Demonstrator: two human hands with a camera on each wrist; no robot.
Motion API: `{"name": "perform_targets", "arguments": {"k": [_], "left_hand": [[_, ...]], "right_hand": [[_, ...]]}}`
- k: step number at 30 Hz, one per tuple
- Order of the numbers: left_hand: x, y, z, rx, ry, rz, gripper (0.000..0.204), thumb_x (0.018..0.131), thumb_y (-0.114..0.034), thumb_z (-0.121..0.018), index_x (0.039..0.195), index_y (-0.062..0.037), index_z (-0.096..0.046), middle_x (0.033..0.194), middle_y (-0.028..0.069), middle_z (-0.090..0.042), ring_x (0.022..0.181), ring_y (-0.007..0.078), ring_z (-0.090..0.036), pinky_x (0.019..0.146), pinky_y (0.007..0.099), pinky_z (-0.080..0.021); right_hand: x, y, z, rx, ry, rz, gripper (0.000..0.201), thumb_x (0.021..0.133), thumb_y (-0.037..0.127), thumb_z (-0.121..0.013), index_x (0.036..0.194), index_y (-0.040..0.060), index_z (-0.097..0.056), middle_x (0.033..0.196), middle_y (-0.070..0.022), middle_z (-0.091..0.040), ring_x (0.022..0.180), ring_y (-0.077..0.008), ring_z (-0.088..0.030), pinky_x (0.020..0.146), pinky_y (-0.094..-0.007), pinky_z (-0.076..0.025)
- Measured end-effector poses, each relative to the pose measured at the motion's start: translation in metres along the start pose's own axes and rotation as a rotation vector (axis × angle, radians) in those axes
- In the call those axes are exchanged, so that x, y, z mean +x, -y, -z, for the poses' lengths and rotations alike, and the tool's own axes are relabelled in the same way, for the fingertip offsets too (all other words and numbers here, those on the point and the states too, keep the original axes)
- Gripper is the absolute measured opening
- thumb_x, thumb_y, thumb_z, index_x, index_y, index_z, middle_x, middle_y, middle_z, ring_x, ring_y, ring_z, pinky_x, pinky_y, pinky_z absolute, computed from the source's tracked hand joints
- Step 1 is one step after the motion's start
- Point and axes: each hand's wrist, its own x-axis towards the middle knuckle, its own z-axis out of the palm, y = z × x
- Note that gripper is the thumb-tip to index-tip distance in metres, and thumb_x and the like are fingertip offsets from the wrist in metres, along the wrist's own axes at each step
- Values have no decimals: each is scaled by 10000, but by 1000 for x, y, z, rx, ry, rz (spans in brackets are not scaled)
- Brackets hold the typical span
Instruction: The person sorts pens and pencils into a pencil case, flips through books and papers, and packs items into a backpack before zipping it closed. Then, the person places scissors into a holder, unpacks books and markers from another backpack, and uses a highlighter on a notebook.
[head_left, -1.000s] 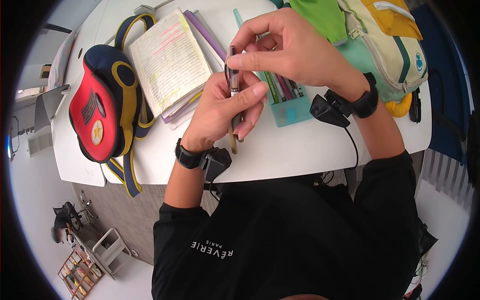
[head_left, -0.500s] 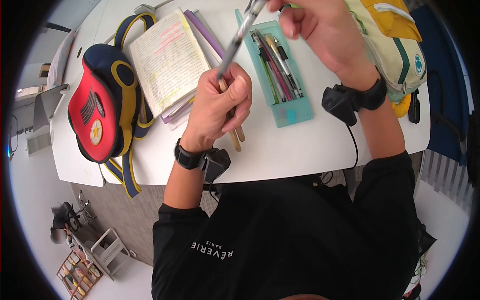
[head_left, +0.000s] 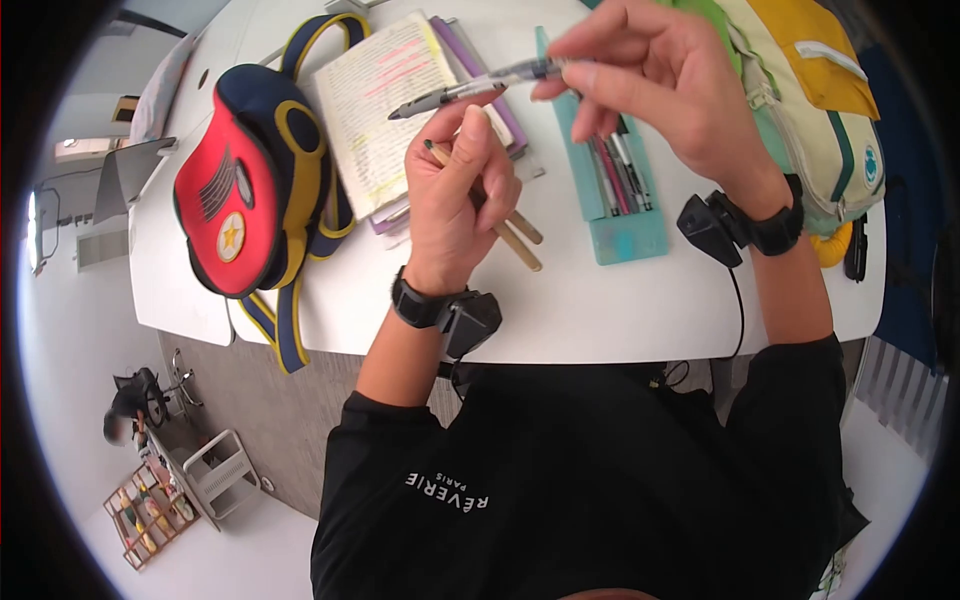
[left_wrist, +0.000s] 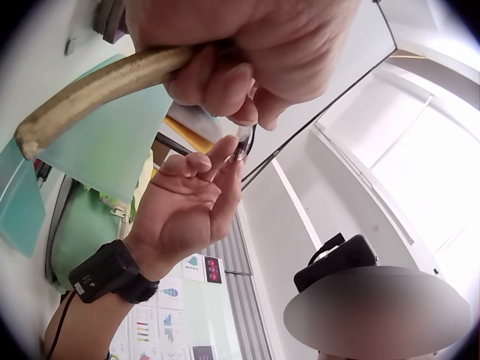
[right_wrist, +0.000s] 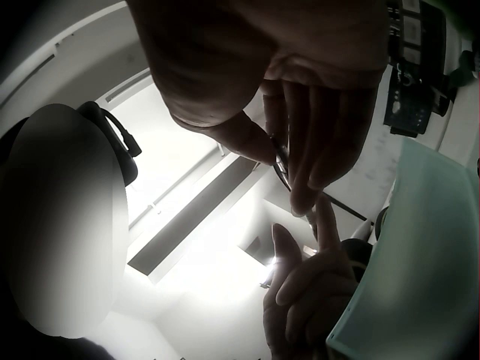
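My left hand [head_left: 460,195] grips brown wooden pencils [head_left: 518,246], whose ends stick out below the fist; one fills the left of the left wrist view as a pale stick [left_wrist: 97,94]. Between thumb and fingers, my right hand [head_left: 670,90] pinches one end of a clear pen [head_left: 450,97] with a dark grip. The pen lies nearly level above the left hand, its point to the left. Left fingertips are close beside it; contact is unclear. Below the right hand lies an open teal pencil case [head_left: 630,240] holding several pens [head_left: 618,180].
An open book [head_left: 385,120] rests on purple-edged books at the back left. To its left is a red and navy bag [head_left: 235,190] with straps. A cream and green backpack [head_left: 820,150] stands at the right, near a black item [head_left: 856,250] on the white table [head_left: 580,310].
The pen has swung from steeply slanted to nearly level, its lower end leaving the left fist. The right hand has come lower against the case. The head view has shifted, moving the table's contents rightward.
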Motion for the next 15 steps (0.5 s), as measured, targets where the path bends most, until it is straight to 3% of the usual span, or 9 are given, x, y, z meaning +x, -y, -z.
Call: {"name": "perform_targets", "arguments": {"k": [1, 2, 4, 5, 8, 11, 15], "left_hand": [[0, -1, 0, -14, -31, 14, 342, 1042, -245, -533, 1278, -3, -583, 553, -8, -482, 359, 55, -304, 381, 232, -243], [0, -1, 1, -32, -61, 28, 337, 1042, -244, -533, 1279, -9, -583, 550, -5, -484, 357, 58, -307, 380, 234, -243], [0, -3, 0, -43, -73, 24, 298, 1042, -243, -532, 1223, -17, -604, 551, 1, -493, 352, 60, -305, 378, 237, -243], [0, -3, 0, -58, -62, 15, 269, 1042, -242, -533, 1167, -17, -611, 549, 2, -494, 348, 61, -301, 377, 237, -242], [-2, -1, 0, -97, -10, 22, 234, 1036, -241, -546, 1047, -16, -610, 545, 4, -498, 343, 62, -301, 374, 236, -240], [-3, -1, 3, -51, 79, 82, 235, 1023, -236, -572, 952, -14, -594, 548, 5, -508, 340, 64, -314, 369, 230, -240], [-5, 0, -5, 94, 162, 161, 210, 984, -192, -638, 891, -12, -584, 563, -4, -521, 367, 51, -360, 368, 219, -238]], "right_hand": [[0, 8, -6, -199, 33, 24, 101, 920, 81, -652, 958, -13, -660, 831, -64, -688, 730, -92, -669, 628, -201, -502], [0, 7, -8, -193, 40, 31, 101, 920, 81, -652, 958, -13, -660, 831, -64, -688, 730, -92, -669, 628, -201, -502], [-2, 2, -9, -253, 97, 43, 265, 897, 219, -704, 809, -29, -674, 783, -78, -693, 677, -100, -650, 660, -235, -537], [-2, 0, -11, -267, 130, 112, 280, 930, 211, -673, 776, -22, -646, 773, -76, -698, 634, -94, -644, 605, -219, -518], [-1, 3, 0, -276, 212, -35, 262, 915, 226, -692, 847, -27, -680, 754, -75, -698, 562, -91, -618, 531, -217, -492], [0, 2, 1, -332, 124, -56, 137, 945, 126, -647, 925, -7, -674, 723, -55, -661, 575, -81, -609, 532, -209, -476], [-1, 5, -7, -337, 115, -84, 168, 946, 143, -654, 985, -19, -682, 735, -60, -667, 535, -71, -588, 494, -198, -450]]}}
